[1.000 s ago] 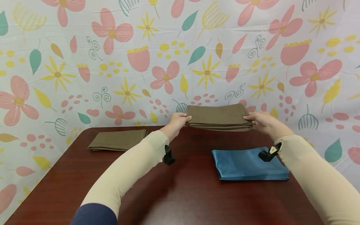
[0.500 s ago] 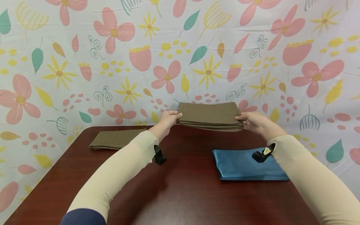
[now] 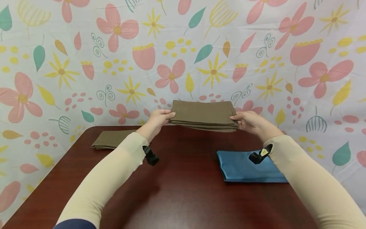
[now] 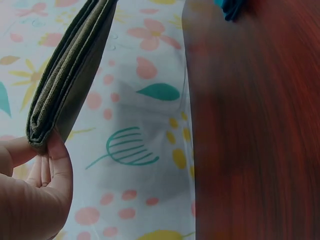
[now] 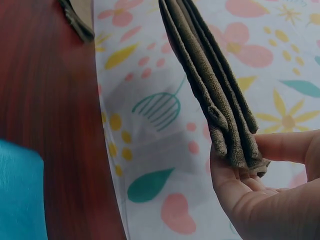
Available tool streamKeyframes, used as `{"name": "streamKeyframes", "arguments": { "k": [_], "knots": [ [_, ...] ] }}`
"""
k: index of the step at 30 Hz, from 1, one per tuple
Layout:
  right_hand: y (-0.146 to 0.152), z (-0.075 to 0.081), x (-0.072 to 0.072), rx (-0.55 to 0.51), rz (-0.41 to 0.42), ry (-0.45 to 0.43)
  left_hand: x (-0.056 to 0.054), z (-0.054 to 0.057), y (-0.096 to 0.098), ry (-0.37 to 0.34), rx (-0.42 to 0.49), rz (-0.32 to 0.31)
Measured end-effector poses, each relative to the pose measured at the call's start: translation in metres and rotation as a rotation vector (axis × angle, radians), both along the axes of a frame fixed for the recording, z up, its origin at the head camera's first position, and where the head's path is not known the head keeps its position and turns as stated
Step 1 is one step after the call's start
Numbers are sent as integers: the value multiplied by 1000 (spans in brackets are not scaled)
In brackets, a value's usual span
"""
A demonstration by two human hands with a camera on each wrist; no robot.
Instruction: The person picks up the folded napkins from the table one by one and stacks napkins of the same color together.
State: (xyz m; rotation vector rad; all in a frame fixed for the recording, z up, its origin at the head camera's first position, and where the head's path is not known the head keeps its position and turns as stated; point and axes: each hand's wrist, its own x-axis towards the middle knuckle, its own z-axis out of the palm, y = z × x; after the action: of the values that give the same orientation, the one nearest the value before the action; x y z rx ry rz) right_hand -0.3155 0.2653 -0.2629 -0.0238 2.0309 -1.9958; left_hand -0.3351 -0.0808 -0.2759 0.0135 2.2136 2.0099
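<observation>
The left hand (image 3: 156,121) and right hand (image 3: 252,122) are pinching opposite ends of a matte brown, thickly layered rectangular folded cloth (image 3: 203,113) above the glossy reddish worktop (image 3: 183,171), near its far edge.

Beyond the left hand (image 3: 156,121) and right hand (image 3: 252,122), I see a white backdrop (image 3: 200,79) printed with flowers. Below them I have a dark reddish table (image 3: 183,171); a folded brown cloth (image 3: 112,138) lies left of the left hand, a folded blue cloth (image 3: 243,168) nearer the camera than the right.
</observation>
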Motion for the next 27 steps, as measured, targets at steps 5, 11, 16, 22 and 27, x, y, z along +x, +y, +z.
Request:
{"name": "streamKeyframes", "arguments": {
  "k": [5,11,16,22,27],
  "knots": [
    [-11,0,-2,-30,30,9,0,1,-12,7,-6,10],
    [-22,-3,-5,-56,58,6,0,-1,-24,9,7,30],
    [-31,-4,-4,-45,62,-8,2,-4,-34,-21,-27,48],
    [-42,-3,-4,-41,63,-2,6,-3,-44,-9,-50,64],
    [-50,-3,-5,-49,65,9,7,-1,-50,-16,-67,82]
  ]
}}
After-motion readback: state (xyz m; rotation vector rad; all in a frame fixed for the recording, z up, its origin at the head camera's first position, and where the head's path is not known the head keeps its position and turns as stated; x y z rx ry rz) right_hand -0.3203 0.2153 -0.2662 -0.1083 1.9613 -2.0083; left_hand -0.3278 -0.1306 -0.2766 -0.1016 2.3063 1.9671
